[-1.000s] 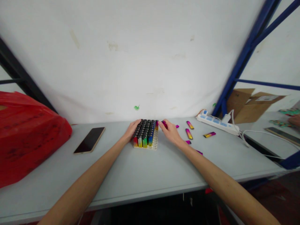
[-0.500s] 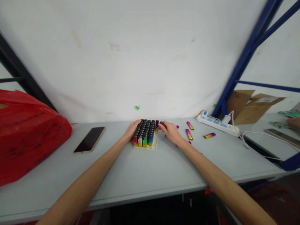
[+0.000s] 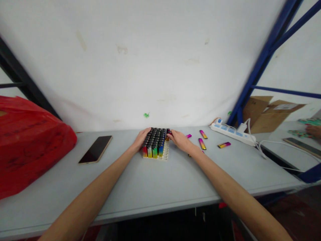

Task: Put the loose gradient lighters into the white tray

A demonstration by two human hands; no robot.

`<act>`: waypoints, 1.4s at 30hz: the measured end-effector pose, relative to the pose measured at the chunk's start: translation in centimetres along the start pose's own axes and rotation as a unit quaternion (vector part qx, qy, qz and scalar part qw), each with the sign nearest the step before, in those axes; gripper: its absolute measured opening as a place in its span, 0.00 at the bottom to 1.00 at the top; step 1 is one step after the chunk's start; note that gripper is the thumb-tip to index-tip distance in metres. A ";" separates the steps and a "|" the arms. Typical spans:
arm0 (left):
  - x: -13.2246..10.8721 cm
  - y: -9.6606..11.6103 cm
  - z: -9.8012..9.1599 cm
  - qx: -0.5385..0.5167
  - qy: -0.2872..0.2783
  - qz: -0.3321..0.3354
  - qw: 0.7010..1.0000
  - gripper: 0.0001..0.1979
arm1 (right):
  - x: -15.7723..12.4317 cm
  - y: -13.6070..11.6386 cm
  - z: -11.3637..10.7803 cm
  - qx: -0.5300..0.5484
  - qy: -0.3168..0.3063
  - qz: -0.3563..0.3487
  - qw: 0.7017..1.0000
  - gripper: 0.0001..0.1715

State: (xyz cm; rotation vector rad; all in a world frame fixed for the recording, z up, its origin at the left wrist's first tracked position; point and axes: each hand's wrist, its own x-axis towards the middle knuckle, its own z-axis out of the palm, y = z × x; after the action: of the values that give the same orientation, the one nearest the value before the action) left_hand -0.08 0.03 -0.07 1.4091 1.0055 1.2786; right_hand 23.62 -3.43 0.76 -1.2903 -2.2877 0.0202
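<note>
While the bare left hand point(image 3: 141, 139) lies against the left side of upright, black-topped, multicoloured lighters point(image 3: 154, 150) in a pale tray point(image 3: 166, 152), its grip unclear, the bare right hand point(image 3: 179, 140) pinches a shiny purple-and-gold lighter point(image 3: 168, 137) at the tray's far right. Loose purple-and-yellow lighters point(image 3: 202, 144) lie right, the right forearm point(image 3: 225, 186) partly hiding some; farther right is a white power strip point(image 3: 233, 132). Left sit a dark-screened phone point(image 3: 96, 149) and a red plastic bag point(image 3: 32, 144).

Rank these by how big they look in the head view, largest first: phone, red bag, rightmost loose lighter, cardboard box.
1. Red bag, though the left edge cuts it off
2. Cardboard box
3. Phone
4. Rightmost loose lighter

This ranks apparent size only.
</note>
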 end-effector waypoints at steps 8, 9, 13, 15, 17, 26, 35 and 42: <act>-0.1 0.2 0.1 -0.008 0.002 -0.007 1.000 0.23 | -0.2 -0.4 -0.2 -0.044 -0.011 0.011 0.999 0.20; 0.0 0.1 0.1 -0.008 0.000 -0.007 1.000 0.23 | -0.2 -0.6 -0.3 -0.058 -0.011 0.018 0.998 0.20; 0.1 -0.1 0.0 -0.010 0.001 -0.010 1.000 0.23 | -0.2 -1.7 -0.6 -0.118 -0.006 0.060 0.991 0.22; 0.1 -0.1 -0.1 -0.011 0.001 -0.013 1.000 0.23 | -0.3 -1.8 -0.9 -0.128 -0.018 0.060 0.990 0.22; 0.1 -0.2 -0.1 -0.012 -0.003 -0.012 1.000 0.22 | -0.4 -1.3 -1.4 -0.123 -0.025 0.045 0.991 0.21; -0.1 0.1 0.1 -0.021 -0.011 -0.012 1.000 0.22 | -2.0 5.3 -4.2 -0.087 -0.006 0.011 0.996 0.14; 0.1 -0.2 -0.1 -0.009 -0.007 -0.003 1.000 0.24 | -2.7 7.2 -4.0 -0.096 -0.122 0.041 0.987 0.13; 0.2 -0.4 -0.2 -0.011 -0.009 -0.001 1.000 0.22 | -2.3 3.9 -5.0 0.006 0.022 0.059 0.998 0.21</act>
State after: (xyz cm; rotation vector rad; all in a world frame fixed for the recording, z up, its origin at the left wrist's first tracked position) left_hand -0.21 0.35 -0.40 1.4003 0.9786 1.2688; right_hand 29.86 -4.24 3.14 -1.4039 -2.1700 0.0455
